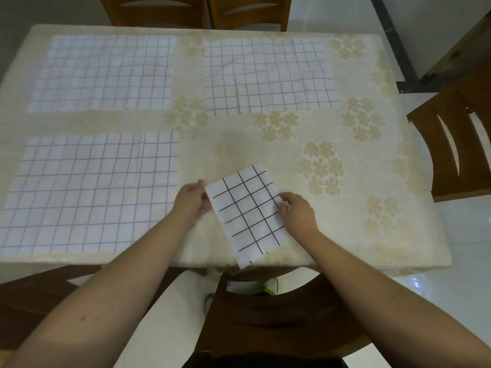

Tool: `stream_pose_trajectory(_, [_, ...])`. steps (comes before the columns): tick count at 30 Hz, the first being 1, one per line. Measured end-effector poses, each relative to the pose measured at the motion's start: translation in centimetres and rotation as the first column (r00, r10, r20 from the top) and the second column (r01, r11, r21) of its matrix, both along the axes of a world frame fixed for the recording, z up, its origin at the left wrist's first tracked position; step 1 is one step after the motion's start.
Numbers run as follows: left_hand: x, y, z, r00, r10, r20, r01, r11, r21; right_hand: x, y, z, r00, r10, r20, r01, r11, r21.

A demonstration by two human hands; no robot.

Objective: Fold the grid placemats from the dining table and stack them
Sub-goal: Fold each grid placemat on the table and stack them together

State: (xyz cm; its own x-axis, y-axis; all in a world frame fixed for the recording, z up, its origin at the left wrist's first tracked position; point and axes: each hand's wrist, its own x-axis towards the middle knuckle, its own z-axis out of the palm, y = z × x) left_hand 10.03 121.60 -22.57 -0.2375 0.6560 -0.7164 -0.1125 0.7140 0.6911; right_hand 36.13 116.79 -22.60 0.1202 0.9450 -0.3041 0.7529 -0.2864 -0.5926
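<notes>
A folded white placemat with a black grid point(248, 213) sits tilted at the near edge of the table, its lower corner hanging past the edge. My left hand point(190, 204) holds its upper left edge with curled fingers. My right hand point(297, 211) pinches its right edge. Three unfolded grid placemats lie flat: one at near left point(90, 192), one at far left point(106, 74), one at far right point(268, 75).
The table wears a cream cloth with a pale flower print point(332, 168). Wooden chairs stand at the far side point(199, 9), at the right point(457, 144) and right below me point(279, 314). The floor is pale tile.
</notes>
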Motion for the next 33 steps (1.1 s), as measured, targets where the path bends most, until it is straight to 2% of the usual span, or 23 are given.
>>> stream_pose_trajectory(2, [-0.3,-1.5,0.0,0.997,-0.047,0.065,0.052,0.995,-0.082,0.2,1.5,0.1,0.999,-0.038,-0.037,0.035,0.997,-0.064])
stream_pose_trajectory(7, [-0.5,-4.1,-0.2,0.946,-0.319,-0.052,0.317,0.947,-0.048,-0.2,4.4,0.3,0.997,-0.08,0.018,0.082,0.954,-0.289])
stream_pose_trajectory(13, [0.8,-4.4,0.4,0.896,-0.42,-0.143,0.42,0.907,-0.033,-0.6,6.2,0.5,1.0,-0.024,0.017,0.029,0.912,-0.409])
stream_pose_trajectory(17, [1.2,-4.9,0.2,0.845,-0.437,-0.309,0.455,0.89,-0.015,-0.3,5.8,1.2,0.998,0.037,-0.056,-0.056,0.918,-0.393])
stream_pose_trajectory(21, [0.8,-5.4,-0.3,0.829,-0.413,-0.377,0.466,0.883,0.057,0.8,4.9,1.7,0.986,0.136,-0.101,-0.167,0.886,-0.434])
stream_pose_trajectory(25, [0.3,-5.5,0.0,0.842,-0.385,-0.378,0.463,0.875,0.141,1.9,3.5,1.5,0.972,0.19,-0.135,-0.226,0.907,-0.356])
stream_pose_trajectory(28, [-0.4,-5.5,0.4,0.872,-0.363,-0.328,0.436,0.881,0.185,2.8,2.5,0.9,0.97,0.125,-0.207,-0.177,0.95,-0.258])
stream_pose_trajectory(30, [-1.0,-5.6,0.1,0.828,-0.423,-0.367,0.521,0.823,0.227,3.4,1.9,0.3,0.964,0.037,-0.262,-0.1,0.967,-0.234])
stream_pose_trajectory(33, [-1.4,-6.1,0.1,0.716,-0.516,-0.471,0.666,0.707,0.238,3.7,1.4,0.4,0.955,-0.011,-0.297,-0.057,0.974,-0.218])
